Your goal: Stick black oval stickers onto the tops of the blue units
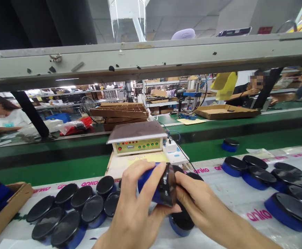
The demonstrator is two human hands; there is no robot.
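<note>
My left hand (pixel 138 204) is wrapped around a blue-and-black round device (pixel 168 185), tilted on its side above the bench. White ON and OFF letters show on its black part. My right hand (pixel 199 199) is closed at the device's right side, its fingertips against the black end; part of those fingers is hidden behind it. Below my right hand stands another round device (pixel 182 219) with a black top and blue side. To the left of my hands sits a group of similar round devices (pixel 92 209), black faces up.
More round devices (pixel 260 176) stand at the right on the plastic sheet (pixel 226 200). A cardboard box (pixel 13 207) of blue parts is at the left. Ahead are a control box (pixel 138 145), a power strip (pixel 175 155) and a green belt (pixel 86 166). Overhead runs a beam (pixel 151 57). Co-workers sit beyond.
</note>
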